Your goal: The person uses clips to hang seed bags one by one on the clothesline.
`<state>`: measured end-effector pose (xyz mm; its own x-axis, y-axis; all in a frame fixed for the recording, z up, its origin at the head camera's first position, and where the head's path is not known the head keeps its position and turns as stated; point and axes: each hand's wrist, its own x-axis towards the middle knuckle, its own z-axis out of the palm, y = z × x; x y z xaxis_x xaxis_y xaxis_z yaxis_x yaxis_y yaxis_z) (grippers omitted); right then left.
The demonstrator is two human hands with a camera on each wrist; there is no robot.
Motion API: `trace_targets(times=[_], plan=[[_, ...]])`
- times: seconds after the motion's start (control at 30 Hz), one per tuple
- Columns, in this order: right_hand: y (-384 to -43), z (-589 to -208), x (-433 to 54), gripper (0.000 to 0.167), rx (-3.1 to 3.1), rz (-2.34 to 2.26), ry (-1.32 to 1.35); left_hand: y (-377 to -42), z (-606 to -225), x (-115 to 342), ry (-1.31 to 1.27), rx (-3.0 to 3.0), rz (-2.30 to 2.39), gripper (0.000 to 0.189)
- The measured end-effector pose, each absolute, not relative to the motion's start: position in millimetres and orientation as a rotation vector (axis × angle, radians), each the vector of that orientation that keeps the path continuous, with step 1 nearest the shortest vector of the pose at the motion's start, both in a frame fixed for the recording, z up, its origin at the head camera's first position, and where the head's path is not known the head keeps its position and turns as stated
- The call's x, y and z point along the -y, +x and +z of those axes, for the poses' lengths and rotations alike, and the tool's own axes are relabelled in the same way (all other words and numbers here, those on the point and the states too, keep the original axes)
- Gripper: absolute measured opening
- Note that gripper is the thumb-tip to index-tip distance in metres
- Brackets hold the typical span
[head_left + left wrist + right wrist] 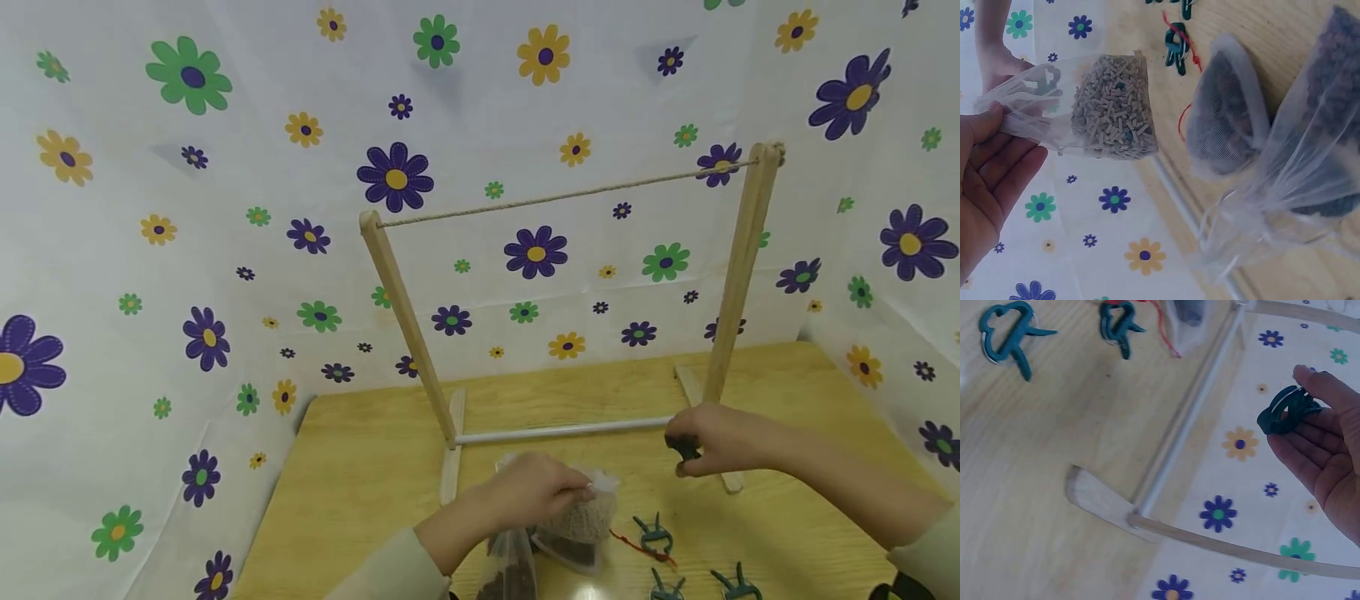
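1. Pellet bag point(1116, 109), one: sheer white mesh, gathered neck, squarish filled end packed with short, rod-shaped, pale grey-brown pellets. Located on the near side of the wooden frame point(744, 250), in front of its lower rod.
2. Left hand point(538, 487), one: thumb and fingers pinch the pellet bag by its neck.
3. Held clip point(684, 448), one: dark green, with a curved body, by the foot of the wooden frame's right upright.
4. Right hand point(723, 437), one: grips the held clip between thumb and fingers.
5. Loose clips point(654, 532), three: dark green, rounded loop with two prongs; lying nearer the person than the wooden frame, toward its right half.
6. Other mesh bags point(1229, 106), at least two: sheer white, dark or reddish-brown filling; near side of the wooden frame. Overlap hides the exact count.
7. Red cord point(637, 547): thin, beside the loose clips, in front of the wooden frame.
8. Wooden frame, one: two squared uprights, two flat feet, one twisted twine point(566, 197) across the top, one smooth whitish rod point(562, 431) below.
9. Table point(360, 467), one: yellowish wood grain, beneath the wooden frame.
10. Flower-printed cloth point(465, 142): white, creased, behind and at both sides of the wooden frame.
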<state>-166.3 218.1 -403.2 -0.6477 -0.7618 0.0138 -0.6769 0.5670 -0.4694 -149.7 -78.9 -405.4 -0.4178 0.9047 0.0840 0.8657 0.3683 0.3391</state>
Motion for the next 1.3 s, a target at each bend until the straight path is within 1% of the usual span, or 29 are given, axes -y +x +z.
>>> trace_targets(times=[0.1,0.27,0.33,0.43,0.6,0.7,0.83,1.0,1.17,1.3], plan=[[-162.7,-388.8,-219.8,0.021,-2.6,-0.677,-1.212,-150.8,-395.8,78.3,1.62,-2.504,0.498,0.025],[-160.1,-365.6,-218.8,0.02,-2.623,-0.643,-1.24,-152.4,-372.6,75.7,1.528,-2.595,0.281,0.034],[-159.5,-356.8,-217.7,0.021,-2.653,-0.618,-1.24,-154.0,-362.7,75.8,1.481,-2.617,0.2,0.034],[-158.9,-343.3,-216.9,0.023,-2.678,-0.624,-1.21,-158.4,-351.1,76.1,1.408,-2.613,0.203,0.033],[-158.6,-324.4,-220.0,0.026,-2.687,-0.802,-1.202,-168.7,-337.0,71.6,1.391,-2.628,0.296,0.033],[-161.3,-316.7,-221.4,0.028,-2.731,-0.905,-1.289,-175.3,-329.7,65.8,1.405,-2.643,0.365,0.03],[-166.4,-307.1,-221.0,0.034,-2.894,-0.94,-1.424,-185.0,-322.2,56.4,1.395,-2.668,0.458,0.028],[-169.0,-290.4,-221.9,0.039,-3.087,-0.917,-1.457,-197.8,-313.5,41.8,1.381,-2.743,0.513,0.024],[-172.9,-268.7,-223.6,0.04,-3.166,-0.919,-1.424,-213.8,-301.6,26.5,1.357,-2.781,0.641,0.025],[-179.2,-249.0,-221.9,0.033,-3.202,-0.961,-1.237,-225.6,-293.1,16.7,1.315,-2.779,0.835,0.024]])
